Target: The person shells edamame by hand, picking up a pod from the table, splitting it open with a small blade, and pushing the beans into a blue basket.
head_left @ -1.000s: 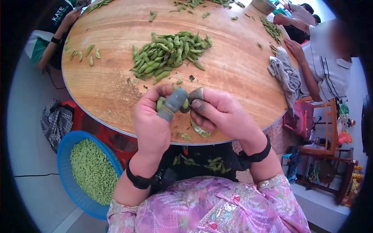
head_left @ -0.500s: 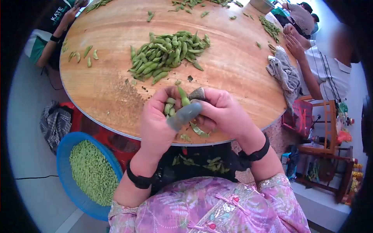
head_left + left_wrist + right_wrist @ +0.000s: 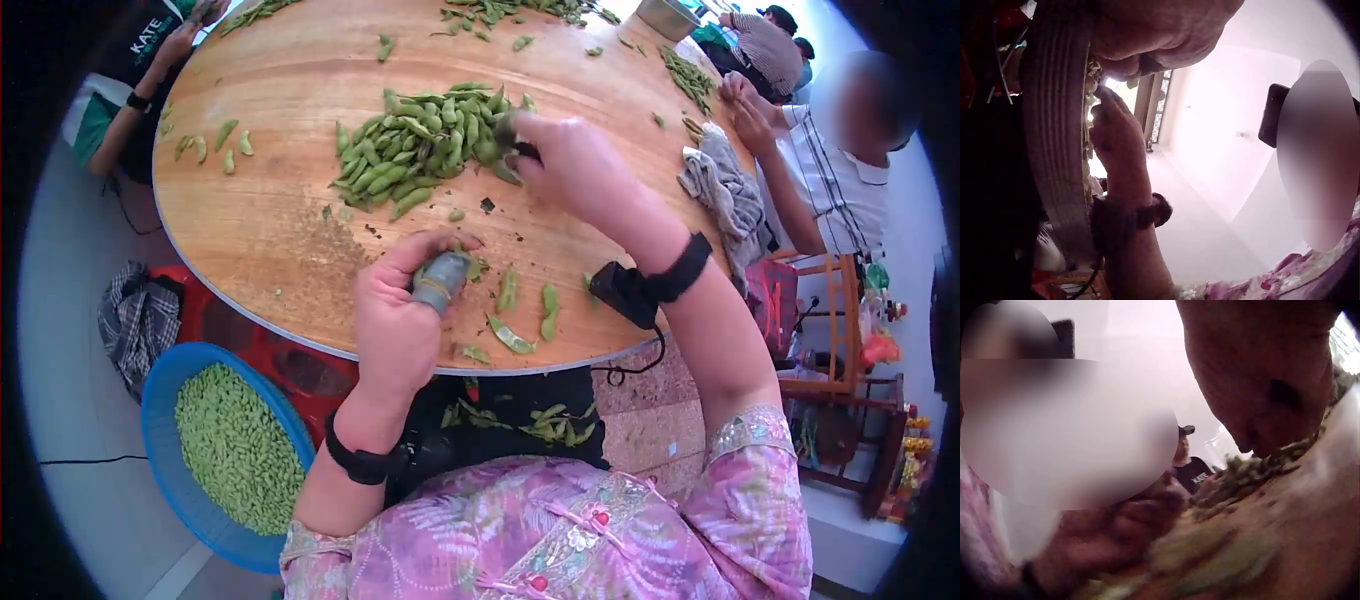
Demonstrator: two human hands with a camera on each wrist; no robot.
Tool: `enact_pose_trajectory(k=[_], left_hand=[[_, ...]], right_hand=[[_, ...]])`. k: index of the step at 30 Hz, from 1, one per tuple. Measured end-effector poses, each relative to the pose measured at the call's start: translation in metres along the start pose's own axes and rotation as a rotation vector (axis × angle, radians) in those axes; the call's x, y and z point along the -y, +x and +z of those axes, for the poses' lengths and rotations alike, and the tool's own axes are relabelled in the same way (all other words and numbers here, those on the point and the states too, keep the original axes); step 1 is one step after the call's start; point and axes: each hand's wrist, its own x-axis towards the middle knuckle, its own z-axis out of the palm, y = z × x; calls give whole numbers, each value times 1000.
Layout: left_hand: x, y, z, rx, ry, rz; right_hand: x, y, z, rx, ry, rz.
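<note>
A heap of green soybean pods (image 3: pixel 400 150) lies on the round wooden table (image 3: pixel 270 215). My right hand (image 3: pixel 575 170) reaches to the right side of this heap, its blurred fingertips among the pods; I cannot tell whether they grip one. Near the table's front edge, my left hand (image 3: pixel 400 310) is curled round shelled green beans, a bit of green (image 3: pixel 474 268) showing at its fingertips. A grey cover (image 3: pixel 441 280) wraps the left thumb. Right of this hand lie an opened pod (image 3: pixel 512 335) and another pod (image 3: pixel 549 312).
A blue basket (image 3: pixel 160 440) full of shelled beans stands at the lower left. A grey cloth (image 3: pixel 722 190) lies on the table's right edge, near another person's hands (image 3: pixel 748 110). Far back are more pods (image 3: pixel 520 10) and a metal bowl (image 3: pixel 668 18). Black cloth with pods covers my lap.
My right hand has left the left hand and moved forward to the heap. Pods now lie on the table where it was. The left hand stays near the front edge, its thumb drawn back.
</note>
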Motion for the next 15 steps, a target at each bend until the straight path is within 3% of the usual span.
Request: enact_pose_trajectory(k=[2,4,6,7,9,10,12,15], left_hand=[[0,-1,0,73,114,68],[0,-2,2,70,244,89],[0,-4,8,66,374,106],[-2,-5,14,33,346,121],[-3,-7,17,9,319,135],[-4,-8,15,51,413,128],[-7,-8,13,94,509,119],[-10,-9,9,223,695,202]], right_hand=[[10,-13,-8,153,59,-101],[19,-25,-23,158,-9,-122],[24,-38,-32,231,479,66],[28,-48,-31,232,480,69],[36,-69,-30,315,867,55],[39,-76,-32,311,867,58],[42,-86,-36,251,575,-49],[47,-98,-34,219,598,74]])
